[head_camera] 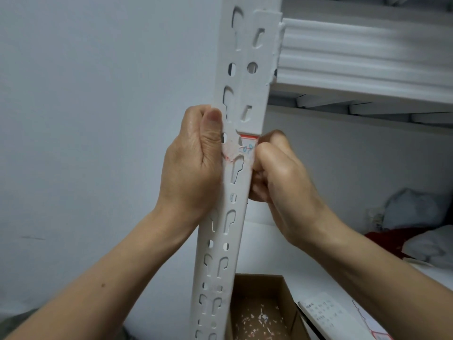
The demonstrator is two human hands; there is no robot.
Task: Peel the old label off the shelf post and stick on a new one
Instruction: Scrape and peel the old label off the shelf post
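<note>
A white slotted shelf post [241,99] runs up the middle of the view. At mid height an old white label [247,147] with a red top edge and blue writing clings to it, partly torn, with ragged residue to its left. My left hand [193,165] grips the post's left edge, thumb pressed along it just beside the residue. My right hand [277,173] sits at the post's right edge with fingers curled, fingertips at the label's right side. Whether they pinch the label I cannot tell.
A cardboard box [264,312] with several paper scraps lies below the post. A sheet of new red-edged labels [340,320] lies to its right on the white shelf board [269,244]. A shelf beam [367,52] crosses above right. Bags and red fabric [411,231] lie at the right.
</note>
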